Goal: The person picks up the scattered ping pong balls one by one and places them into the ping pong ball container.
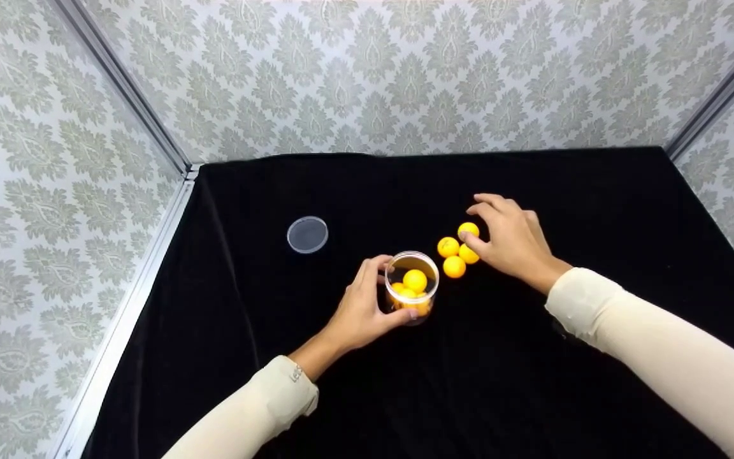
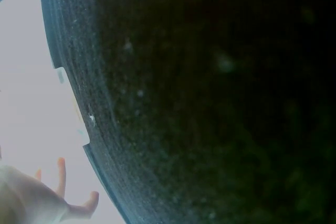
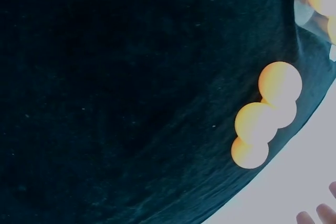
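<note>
My left hand point(image 1: 362, 309) grips a clear round jar point(image 1: 411, 255), fingers on its far left side and thumb across the near side. Inside the open-topped jar lie several orange table tennis balls point(image 1: 415, 280). To the right of the jar, more loose orange balls point(image 1: 454, 267) sit close together on the cloth. Over the right part of that group hovers my right hand point(image 1: 512, 237), fingers spread, its thumb overlapping the balls in the head view. Pale fingertips point(image 3: 325, 213) show at the lower right of the right wrist view, apart from the loose balls point(image 3: 255, 123).
A round clear lid point(image 1: 308, 234) lies on the black cloth point(image 1: 246, 287), to the left of and beyond the jar. Patterned wall panels point(image 1: 373, 76) stand behind and at both sides, with metal framing point(image 1: 176, 204) along the left edge.
</note>
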{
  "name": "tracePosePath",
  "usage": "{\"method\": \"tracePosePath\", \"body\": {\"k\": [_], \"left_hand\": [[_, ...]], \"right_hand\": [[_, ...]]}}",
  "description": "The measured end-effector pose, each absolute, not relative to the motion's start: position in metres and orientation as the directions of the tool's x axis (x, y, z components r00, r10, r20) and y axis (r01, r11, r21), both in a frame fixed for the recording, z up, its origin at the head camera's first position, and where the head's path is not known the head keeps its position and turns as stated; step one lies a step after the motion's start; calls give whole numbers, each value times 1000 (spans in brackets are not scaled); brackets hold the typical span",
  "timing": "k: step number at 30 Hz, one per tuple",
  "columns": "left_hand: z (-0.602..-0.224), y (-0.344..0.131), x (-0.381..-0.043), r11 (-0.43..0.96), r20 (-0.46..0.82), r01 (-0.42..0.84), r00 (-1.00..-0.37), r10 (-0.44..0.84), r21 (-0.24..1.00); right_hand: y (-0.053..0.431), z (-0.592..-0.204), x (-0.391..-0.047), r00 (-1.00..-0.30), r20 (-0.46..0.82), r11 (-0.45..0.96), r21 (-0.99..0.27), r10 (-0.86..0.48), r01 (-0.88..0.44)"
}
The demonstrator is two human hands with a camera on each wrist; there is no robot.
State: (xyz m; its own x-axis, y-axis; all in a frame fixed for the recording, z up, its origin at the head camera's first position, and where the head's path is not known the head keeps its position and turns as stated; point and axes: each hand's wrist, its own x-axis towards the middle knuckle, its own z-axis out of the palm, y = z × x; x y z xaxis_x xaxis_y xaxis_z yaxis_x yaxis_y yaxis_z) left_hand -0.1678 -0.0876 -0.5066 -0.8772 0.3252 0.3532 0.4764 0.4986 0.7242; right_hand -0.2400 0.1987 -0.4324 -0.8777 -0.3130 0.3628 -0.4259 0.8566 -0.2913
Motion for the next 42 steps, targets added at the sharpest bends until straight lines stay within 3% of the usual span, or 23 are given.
{"method": "tracePosePath", "body": {"k": [42], "left_hand": [[-506, -87, -168, 488, 331, 455, -887, 323, 745]], "right_hand": [[189, -494, -227, -885, 247, 871, -205, -396, -447]]}}
